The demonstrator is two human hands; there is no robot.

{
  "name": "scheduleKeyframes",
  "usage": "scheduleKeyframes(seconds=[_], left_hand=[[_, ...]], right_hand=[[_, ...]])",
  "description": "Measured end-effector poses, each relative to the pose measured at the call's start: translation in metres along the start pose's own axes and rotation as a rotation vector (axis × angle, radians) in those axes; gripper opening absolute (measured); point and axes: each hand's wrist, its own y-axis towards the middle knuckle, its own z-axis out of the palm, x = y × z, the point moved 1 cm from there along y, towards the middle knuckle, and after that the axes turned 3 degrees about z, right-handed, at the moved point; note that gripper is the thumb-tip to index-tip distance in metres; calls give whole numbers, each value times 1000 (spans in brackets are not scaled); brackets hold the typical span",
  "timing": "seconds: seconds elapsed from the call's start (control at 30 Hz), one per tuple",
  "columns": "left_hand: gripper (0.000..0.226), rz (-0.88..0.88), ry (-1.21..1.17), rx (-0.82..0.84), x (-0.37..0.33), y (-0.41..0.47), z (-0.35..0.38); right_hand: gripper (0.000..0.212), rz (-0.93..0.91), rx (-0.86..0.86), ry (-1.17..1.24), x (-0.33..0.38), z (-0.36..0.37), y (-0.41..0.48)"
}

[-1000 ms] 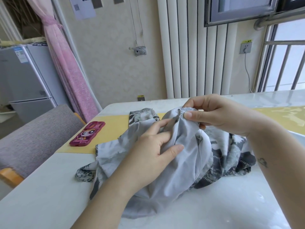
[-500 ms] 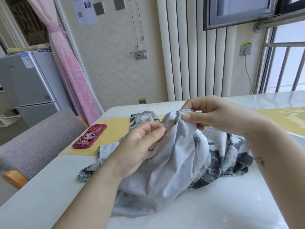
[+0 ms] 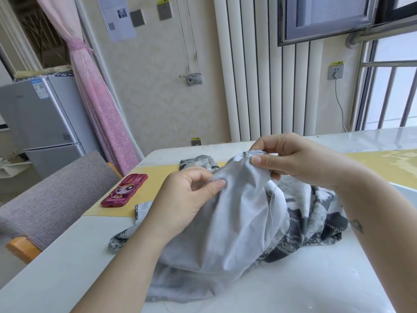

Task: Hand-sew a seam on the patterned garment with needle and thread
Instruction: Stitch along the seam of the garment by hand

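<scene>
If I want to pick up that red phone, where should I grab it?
Probably pinch the phone by its two long edges, coming from above. It lies flat on the yellow mat, so only its sides give fingers a hold.

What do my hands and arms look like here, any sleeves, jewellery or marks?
The left hand and right hand are bare: no gloves, rings or watch in view. Both forearms are uncovered, with no sleeves showing in the frame. The right forearm carries one small dark tattoo. The visible nails look short and unpainted.
</scene>
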Motion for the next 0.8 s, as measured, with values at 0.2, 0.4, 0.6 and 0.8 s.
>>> scheduleKeyframes(seconds=[0.2, 0.4, 0.6, 0.8], left_hand=[[12, 402, 391, -320, -35, 14, -18], [26, 553, 784, -272, -13, 9, -22], [32, 179, 694, -108, 23, -7, -21], [29, 87, 565, 11, 20, -10, -27]], right_hand=[[19, -77, -194, -57, 6, 13, 5], [12, -38, -218, -95, -5, 17, 8], [11, 35, -95, -173, -20, 25, 11], [11, 46, -52, -126, -21, 24, 10]])
